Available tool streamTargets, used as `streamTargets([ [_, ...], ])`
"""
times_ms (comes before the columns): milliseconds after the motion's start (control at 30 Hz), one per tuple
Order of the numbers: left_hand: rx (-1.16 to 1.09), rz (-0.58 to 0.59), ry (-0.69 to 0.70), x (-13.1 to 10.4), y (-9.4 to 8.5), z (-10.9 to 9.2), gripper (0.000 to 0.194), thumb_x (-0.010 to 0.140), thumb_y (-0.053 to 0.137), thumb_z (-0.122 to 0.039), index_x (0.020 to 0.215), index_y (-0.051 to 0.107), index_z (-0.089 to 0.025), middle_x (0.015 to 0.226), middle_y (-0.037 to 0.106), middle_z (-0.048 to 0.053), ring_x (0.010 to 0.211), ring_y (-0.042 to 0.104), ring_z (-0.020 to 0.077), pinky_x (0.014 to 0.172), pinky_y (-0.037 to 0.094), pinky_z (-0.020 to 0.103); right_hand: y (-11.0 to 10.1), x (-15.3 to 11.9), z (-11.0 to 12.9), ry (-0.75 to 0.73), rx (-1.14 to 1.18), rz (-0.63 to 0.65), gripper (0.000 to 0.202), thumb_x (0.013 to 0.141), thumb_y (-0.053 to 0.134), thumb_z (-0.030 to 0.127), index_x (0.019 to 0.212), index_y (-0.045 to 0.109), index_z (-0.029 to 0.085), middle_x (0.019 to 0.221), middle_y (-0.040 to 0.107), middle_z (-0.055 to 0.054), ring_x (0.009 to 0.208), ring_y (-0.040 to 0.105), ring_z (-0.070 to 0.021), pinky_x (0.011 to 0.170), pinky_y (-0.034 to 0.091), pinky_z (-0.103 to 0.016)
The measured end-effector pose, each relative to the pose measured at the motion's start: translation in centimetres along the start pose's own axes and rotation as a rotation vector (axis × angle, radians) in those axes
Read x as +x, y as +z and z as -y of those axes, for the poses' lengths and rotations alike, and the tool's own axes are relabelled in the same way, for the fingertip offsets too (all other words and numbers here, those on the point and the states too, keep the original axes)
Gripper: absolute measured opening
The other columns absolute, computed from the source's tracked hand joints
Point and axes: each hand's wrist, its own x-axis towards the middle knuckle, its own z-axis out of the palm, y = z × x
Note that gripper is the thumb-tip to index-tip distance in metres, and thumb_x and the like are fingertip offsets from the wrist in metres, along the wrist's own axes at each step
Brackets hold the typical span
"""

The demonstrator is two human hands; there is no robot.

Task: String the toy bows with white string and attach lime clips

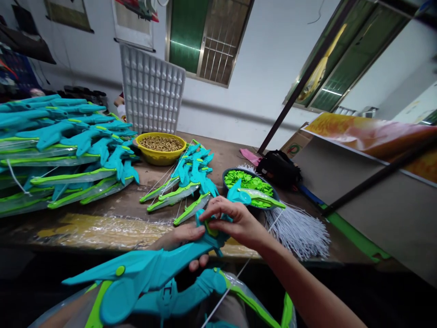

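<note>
A long turquoise plastic toy (150, 264) with lime-green parts lies across the front, above the lap. My left hand (186, 237) is wrapped round its far end from beneath, thumb on top. On that same end, the fingers of my right hand (232, 218) are bent together over a small lime-green piece (211, 228). Below it, another turquoise piece (187, 294) with green-edged clear film rests near the lap. A white string (235, 278) runs diagonally past the right forearm.
Turquoise toys (75, 132) are piled at left, with a smaller group (191, 175) mid-table. Behind are a yellow bowl (160, 157) of rings and a grey tray (152, 91). At right are a bowl of green pieces (247, 183), white strings (297, 230) and a black bag (280, 168).
</note>
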Motion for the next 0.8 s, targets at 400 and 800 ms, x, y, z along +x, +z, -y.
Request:
streamTargets([
  [400, 0.459, 0.249, -0.051, 2.0, -0.7, -1.4, 0.052, 0.082, 0.075, -0.055, 0.110, 0.055, -0.016, 0.065, 0.070, 0.005, 0.047, 0.062, 0.0168, 0.047, 0.042, 0.023, -2.2, -1.2, 1.3, 0.093, -0.274, 0.207, 0.037, 0.097, 0.065, 0.032, 0.132, 0.061, 0.021, 0.123, 0.065, -0.007, 0.110, 0.061, -0.0232, 0.095, 0.049, -0.033],
  [800, 0.889, -0.022, -0.043, -0.6, 3.9, -2.0, 0.024, 0.074, 0.074, -0.034, 0.086, 0.061, -0.018, 0.062, 0.062, -0.002, 0.050, 0.058, 0.0159, 0.047, 0.045, 0.023, -1.1, -2.7, 5.0, 0.068, -0.307, 0.194, 0.039, 0.083, 0.079, 0.010, 0.117, 0.060, 0.020, 0.103, 0.064, -0.002, 0.092, 0.061, -0.0191, 0.080, 0.046, -0.027],
])
